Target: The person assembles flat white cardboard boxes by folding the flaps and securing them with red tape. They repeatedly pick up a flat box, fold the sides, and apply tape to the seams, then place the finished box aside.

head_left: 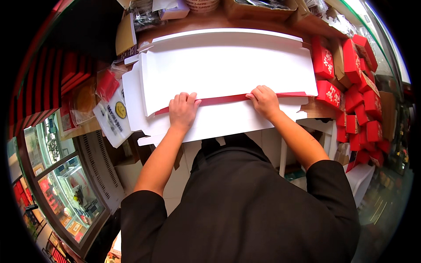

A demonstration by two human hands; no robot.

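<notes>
A large flat cardboard box blank (228,61), white on the upper face, lies across the table in front of me. Its near edge is folded up, so a long red strip (223,100) of the outer side shows. My left hand (182,110) is closed over that folded edge toward its left end, fingers curled over the top and thumb pointing right. Further right, my right hand (265,102) grips the same edge, its thumb pointing left. Under the blank, another white cardboard sheet (215,122) sticks out at the left and toward me.
Many small red boxes (331,94) are piled on the right. At the left lie a clear bag with a yellow smiley (113,115) and a red packet (107,86). Cartons (258,9) line the brown table's (184,26) back. A glass display window (70,193) stands lower left.
</notes>
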